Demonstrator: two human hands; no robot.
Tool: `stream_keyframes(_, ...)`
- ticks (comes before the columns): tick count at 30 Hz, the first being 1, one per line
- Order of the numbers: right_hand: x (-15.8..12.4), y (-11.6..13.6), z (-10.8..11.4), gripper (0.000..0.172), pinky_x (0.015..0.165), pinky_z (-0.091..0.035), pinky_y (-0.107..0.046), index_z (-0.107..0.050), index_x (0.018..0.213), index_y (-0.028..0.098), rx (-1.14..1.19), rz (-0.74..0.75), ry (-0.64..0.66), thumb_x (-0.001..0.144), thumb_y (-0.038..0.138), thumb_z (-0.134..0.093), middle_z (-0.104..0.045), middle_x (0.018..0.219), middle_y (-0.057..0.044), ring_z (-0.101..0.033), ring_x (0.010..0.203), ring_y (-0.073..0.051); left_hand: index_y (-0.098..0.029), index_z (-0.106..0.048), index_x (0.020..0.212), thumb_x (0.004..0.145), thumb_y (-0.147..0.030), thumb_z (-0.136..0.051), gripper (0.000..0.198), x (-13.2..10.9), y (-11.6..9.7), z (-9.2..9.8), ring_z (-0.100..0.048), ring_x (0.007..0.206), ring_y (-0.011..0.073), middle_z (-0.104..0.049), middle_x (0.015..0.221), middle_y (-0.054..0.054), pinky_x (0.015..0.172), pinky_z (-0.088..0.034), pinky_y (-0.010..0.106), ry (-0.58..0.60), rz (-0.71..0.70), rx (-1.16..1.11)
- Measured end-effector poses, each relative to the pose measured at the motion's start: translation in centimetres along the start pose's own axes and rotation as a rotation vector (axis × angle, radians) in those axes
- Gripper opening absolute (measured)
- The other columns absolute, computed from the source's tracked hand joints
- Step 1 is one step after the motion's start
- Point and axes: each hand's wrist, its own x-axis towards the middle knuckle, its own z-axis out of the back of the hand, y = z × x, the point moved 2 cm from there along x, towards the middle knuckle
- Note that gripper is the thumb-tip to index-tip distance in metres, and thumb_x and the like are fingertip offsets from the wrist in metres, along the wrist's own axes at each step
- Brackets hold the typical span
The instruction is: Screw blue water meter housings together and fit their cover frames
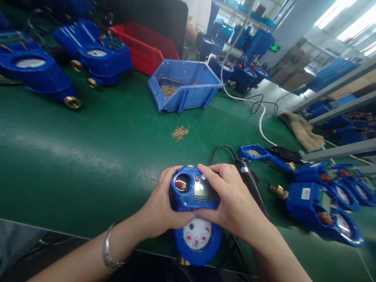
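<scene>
Left hand (160, 207) and right hand (232, 203) clasp blue water meter (196, 231) at table (88, 156) edge | fingers (210, 178) wrapped round upper housing | likely heavy, rigid; dial fragile, so grip the body sides

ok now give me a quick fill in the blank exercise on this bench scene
1. The left hand and right hand both clasp a water meter whose casing is ____.
2. Loose screws lie in a small heap on the ____ table mat.
3. The silver bracelet sits on the ____ wrist.
4. The crate behind the blue bin is ____.

Missing words: blue; green; left; red
</scene>
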Motion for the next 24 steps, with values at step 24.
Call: stream_keyframes(24,0.3,-1.2,-3.8,0.041,0.061,-0.054,-0.031,-0.067,0.089,0.010,1.519,-1.075,-0.113,0.082,0.048,-0.053,-0.069,0.065,-0.009,-0.067,0.063,-0.022,-0.019,-0.038,0.116,0.069,-0.031,-0.067,0.056,-0.2,-1.4,-2.0,-0.055,0.107,0.0261,-0.055,0.118,0.009,0.095,-0.041,0.041,-0.132,0.115,-0.272)
